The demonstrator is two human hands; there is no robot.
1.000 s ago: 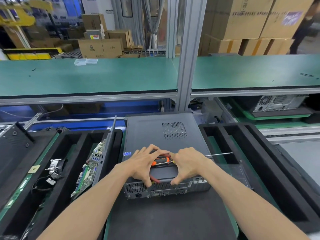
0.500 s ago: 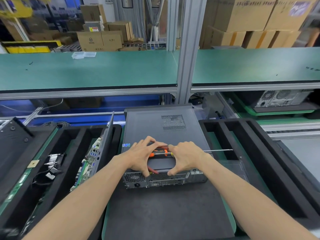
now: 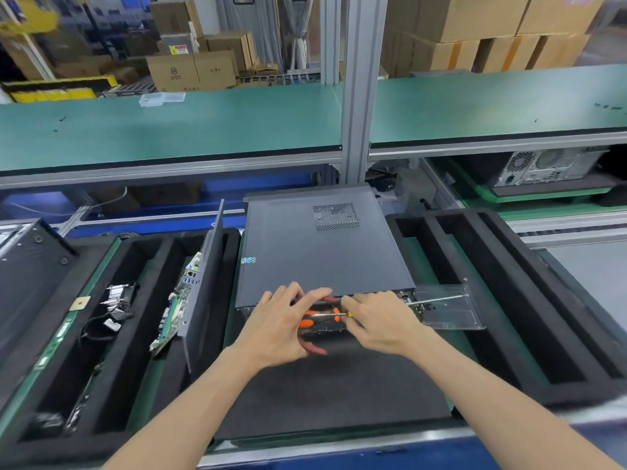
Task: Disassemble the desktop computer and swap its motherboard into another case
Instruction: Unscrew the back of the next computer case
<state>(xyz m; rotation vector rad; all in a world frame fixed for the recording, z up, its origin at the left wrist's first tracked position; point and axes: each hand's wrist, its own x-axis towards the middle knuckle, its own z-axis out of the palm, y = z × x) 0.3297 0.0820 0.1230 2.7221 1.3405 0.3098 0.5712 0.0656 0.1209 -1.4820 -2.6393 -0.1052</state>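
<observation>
A dark grey desktop case [image 3: 305,252] lies flat on a black mat [image 3: 332,395] in front of me. Its top cover is shifted away from me, so a strip of the inside shows at the near end. My left hand [image 3: 281,329] is curled round red-handled pliers [image 3: 315,350], its fingertips at the cover's near edge. My right hand [image 3: 381,323] grips an orange-handled screwdriver [image 3: 322,315] whose long shaft points right. A motherboard [image 3: 174,300] stands on edge in the left foam tray [image 3: 135,252], leaning on a grey side panel [image 3: 203,283].
A second black case [image 3: 29,276] sits at the far left. A cooler and cables [image 3: 117,300] lie in the left tray. A slotted black foam tray [image 3: 529,300] and a clear plastic tray [image 3: 451,313] are to the right. An aluminium post [image 3: 356,96] rises behind the case.
The top cover has slid away from me under both hands, uncovering the near end of the case. My hands moved forward with it, still holding the tools.
</observation>
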